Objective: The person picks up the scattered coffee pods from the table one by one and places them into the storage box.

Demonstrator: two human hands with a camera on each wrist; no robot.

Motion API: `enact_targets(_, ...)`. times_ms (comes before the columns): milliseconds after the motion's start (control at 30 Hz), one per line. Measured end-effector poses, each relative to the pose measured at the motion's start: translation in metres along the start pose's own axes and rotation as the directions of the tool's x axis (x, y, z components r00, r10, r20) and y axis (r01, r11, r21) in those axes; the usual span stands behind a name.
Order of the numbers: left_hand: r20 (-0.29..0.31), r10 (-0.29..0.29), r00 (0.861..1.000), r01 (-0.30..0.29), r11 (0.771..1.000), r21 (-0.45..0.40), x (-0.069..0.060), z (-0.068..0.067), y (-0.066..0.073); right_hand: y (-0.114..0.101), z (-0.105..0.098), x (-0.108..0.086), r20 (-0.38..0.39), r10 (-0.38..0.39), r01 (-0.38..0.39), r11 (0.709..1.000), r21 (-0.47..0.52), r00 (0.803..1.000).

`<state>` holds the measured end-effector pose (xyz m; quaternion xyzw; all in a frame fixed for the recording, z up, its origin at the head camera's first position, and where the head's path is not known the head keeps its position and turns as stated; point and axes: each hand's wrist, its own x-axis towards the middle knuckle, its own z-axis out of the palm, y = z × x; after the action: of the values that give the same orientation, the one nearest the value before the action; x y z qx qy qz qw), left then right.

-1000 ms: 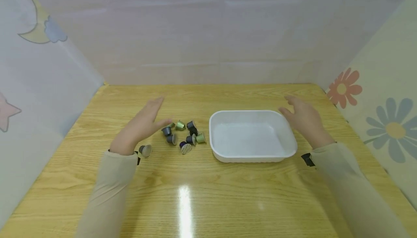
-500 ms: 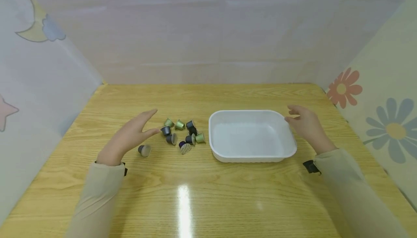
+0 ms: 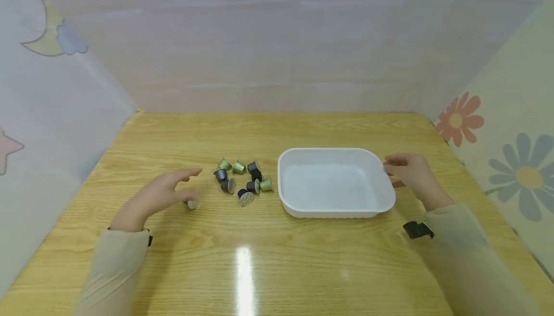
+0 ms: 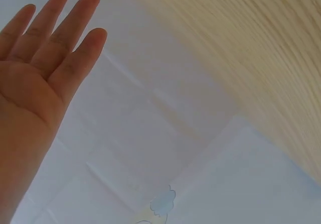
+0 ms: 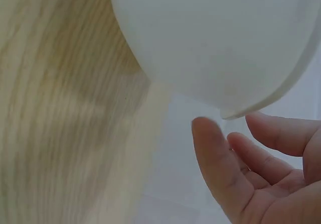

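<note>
My left hand (image 3: pixel 157 193) hovers over the table with fingers extended and thumb apart, holding nothing. In the left wrist view, its fingers (image 4: pixel 62 38) are spread. Under the thumb, a lone dark coffee capsule (image 3: pixel 193 204) is partly covered. To its right lies a loose cluster of several capsules, among them a light green capsule (image 3: pixel 239 166), a dark capsule (image 3: pixel 227 185) and a purple one (image 3: pixel 245 197). My right hand (image 3: pixel 413 176) is at the right end of a white plastic tub (image 3: pixel 333 214). The right wrist view puts its loosely bent fingertips (image 5: pixel 256 121) close to the rim; contact is unclear.
The wooden table (image 3: pixel 199 268) carries the capsules left of the tub. A pale back wall (image 3: pixel 277 56) closes off the far edge. Side panels with printed flowers (image 3: pixel 528 176) and a moon stand at right and left.
My left hand has drawn back left and toward me, away from the cluster, and lowered to cover part of the lone capsule. My right hand has moved down to the tub's right rim.
</note>
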<state>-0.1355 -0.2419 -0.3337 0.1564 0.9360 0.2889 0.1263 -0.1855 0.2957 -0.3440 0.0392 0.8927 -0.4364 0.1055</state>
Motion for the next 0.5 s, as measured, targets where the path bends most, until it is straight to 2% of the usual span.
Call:
enact_targets(200, 0.059, -0.01, 0.998, 0.012, 0.999, -0.045, -0.005, 0.003, -0.013, 0.011, -0.004, 0.006, 0.068, 0.052, -0.06, 0.991, 0.119, 0.996)
enact_targets(400, 0.093, 0.001, 0.996, 0.006, 0.997, -0.072, -0.005, 0.006, -0.022, 0.017, -0.008, 0.01, 0.148, 0.063, -0.103, 0.955, 0.277, 0.987)
enact_targets(500, 0.106, 0.001, 0.994, 0.005, 0.998, -0.06, -0.004, 0.007, -0.026, 0.019, -0.009, 0.011, 0.17, 0.066, -0.115, 0.948, 0.297, 0.983)
